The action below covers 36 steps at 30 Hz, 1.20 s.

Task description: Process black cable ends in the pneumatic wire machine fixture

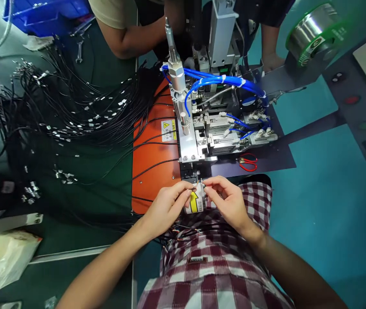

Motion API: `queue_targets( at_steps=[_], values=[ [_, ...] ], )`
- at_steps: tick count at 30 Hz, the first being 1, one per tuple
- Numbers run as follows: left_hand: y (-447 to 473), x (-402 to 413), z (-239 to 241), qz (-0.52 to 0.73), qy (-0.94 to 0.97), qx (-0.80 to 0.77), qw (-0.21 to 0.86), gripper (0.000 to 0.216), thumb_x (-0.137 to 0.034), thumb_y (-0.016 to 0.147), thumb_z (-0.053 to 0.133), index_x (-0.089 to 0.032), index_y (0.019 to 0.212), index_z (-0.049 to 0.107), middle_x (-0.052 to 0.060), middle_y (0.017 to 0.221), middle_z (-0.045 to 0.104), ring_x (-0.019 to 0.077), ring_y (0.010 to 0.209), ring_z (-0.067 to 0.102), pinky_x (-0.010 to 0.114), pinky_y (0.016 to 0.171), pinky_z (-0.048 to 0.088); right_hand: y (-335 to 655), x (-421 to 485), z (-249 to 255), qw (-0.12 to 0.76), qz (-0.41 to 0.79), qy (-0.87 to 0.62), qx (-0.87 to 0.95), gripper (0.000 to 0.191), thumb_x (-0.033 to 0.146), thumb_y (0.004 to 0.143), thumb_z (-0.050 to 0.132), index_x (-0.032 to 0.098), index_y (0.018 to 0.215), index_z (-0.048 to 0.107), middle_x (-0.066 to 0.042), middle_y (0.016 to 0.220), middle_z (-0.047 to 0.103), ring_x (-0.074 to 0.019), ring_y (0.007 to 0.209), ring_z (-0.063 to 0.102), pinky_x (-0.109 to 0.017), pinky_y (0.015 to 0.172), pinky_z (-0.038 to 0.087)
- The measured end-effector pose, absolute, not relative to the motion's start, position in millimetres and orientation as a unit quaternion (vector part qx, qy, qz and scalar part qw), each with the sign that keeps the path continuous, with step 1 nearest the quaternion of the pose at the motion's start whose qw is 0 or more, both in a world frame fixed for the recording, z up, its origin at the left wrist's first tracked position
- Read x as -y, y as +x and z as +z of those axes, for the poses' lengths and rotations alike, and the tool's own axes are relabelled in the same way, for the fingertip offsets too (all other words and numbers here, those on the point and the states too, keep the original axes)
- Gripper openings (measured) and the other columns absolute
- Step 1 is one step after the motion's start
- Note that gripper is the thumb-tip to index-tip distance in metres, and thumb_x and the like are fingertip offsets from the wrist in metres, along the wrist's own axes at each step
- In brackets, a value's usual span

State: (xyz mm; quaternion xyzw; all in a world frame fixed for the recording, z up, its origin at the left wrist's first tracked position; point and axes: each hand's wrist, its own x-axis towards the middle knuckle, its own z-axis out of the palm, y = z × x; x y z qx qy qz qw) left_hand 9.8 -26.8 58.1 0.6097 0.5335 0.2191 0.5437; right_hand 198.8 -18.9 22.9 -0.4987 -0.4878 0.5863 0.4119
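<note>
By yellow arrow (195, 203), left hand (168, 202) pinching wire (197, 185), right hand (231, 202) pinching small part (203, 185)

The part (203, 185) pinched by the right hand (229, 202) is too small to be identified; the blue bin (37, 26) is cropped above.

The label (169, 131) by the orange plate's (153, 150) right edge bears a warning triangle (166, 125); the machine's (188, 148) near end, a yellow arrow (195, 205) and Chinese characters (200, 207).
</note>
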Motion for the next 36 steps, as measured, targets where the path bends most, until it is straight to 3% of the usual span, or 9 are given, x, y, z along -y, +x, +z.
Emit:
queue_targets(
  at_steps=[5,7,11,17,21,26,36],
  values=[
    [11.4,28.1,59.2,0.239,0.597,-0.524,0.559,0.022,-0.033,0.093,0.048,-0.017,0.092,0.063,0.001,0.078,0.062,0.0119,0.068,0.055,0.022,0.063,0.043,193.2,12.3,27.7,0.365,0.677,-0.448,0.455,0.016,0.034,0.084,0.064,0.018,0.082,0.061,0.003,0.065,0.054,-0.0091,0.052,0.047,-0.022,0.049,0.041],
    [10.3,26.7,59.0,0.247,0.589,-0.514,0.573,0.022,-0.033,0.092,0.051,-0.017,0.089,0.066,0.002,0.081,0.062,0.0127,0.073,0.056,0.022,0.066,0.044,194.9,9.5,29.7,0.345,0.675,-0.424,0.496,0.016,0.033,0.088,0.060,0.018,0.082,0.059,0.002,0.068,0.053,-0.0098,0.055,0.047,-0.023,0.051,0.041],
    [6.7,19.8,57.7,0.208,0.494,-0.489,0.688,0.022,-0.035,0.088,0.057,-0.016,0.091,0.066,-0.001,0.067,0.058,0.0093,0.056,0.053,0.020,0.053,0.043,200.0,3.6,31.2,0.337,0.580,-0.383,0.635,0.009,0.023,0.091,0.056,0.018,0.084,0.061,-0.002,0.083,0.056,-0.0142,0.078,0.053,-0.027,0.071,0.044],
    [8.6,14.6,50.5,0.176,0.398,-0.456,0.776,0.022,-0.034,0.081,0.065,-0.012,0.080,0.065,0.001,0.062,0.061,0.0107,0.046,0.060,0.018,0.042,0.040,204.1,-4.1,26.4,0.325,0.547,-0.315,0.704,0.009,0.019,0.091,0.057,0.019,0.088,0.065,-0.003,0.086,0.059,-0.0142,0.079,0.055,-0.027,0.071,0.045],
    [12.5,19.3,44.4,0.251,0.352,-0.487,0.759,0.024,-0.034,0.078,0.069,-0.012,0.086,0.065,-0.001,0.055,0.059,0.0111,0.045,0.060,0.018,0.044,0.045,204.4,-2.3,26.6,0.344,0.513,-0.376,0.691,0.009,0.018,0.091,0.057,0.020,0.093,0.066,-0.003,0.087,0.060,-0.0146,0.079,0.056,-0.027,0.068,0.045],
    [15.0,22.6,41.4,0.344,0.319,-0.506,0.724,0.025,-0.033,0.076,0.072,-0.013,0.088,0.064,0.001,0.062,0.065,0.0137,0.051,0.064,0.022,0.048,0.051,200.0,11.5,28.4,0.393,0.452,-0.471,0.647,0.010,0.016,0.089,0.059,0.020,0.094,0.067,-0.003,0.088,0.062,-0.0141,0.075,0.057,-0.026,0.060,0.045],
    [14.5,23.5,45.7,0.360,0.338,-0.520,0.697,0.025,-0.033,0.077,0.071,-0.011,0.086,0.064,0.003,0.061,0.066,0.0133,0.052,0.064,0.022,0.050,0.052,190.4,23.8,34.7,0.378,0.479,-0.483,0.628,0.014,0.017,0.089,0.060,0.022,0.096,0.070,-0.003,0.090,0.068,-0.0130,0.073,0.062,-0.025,0.061,0.050]
  ],
)
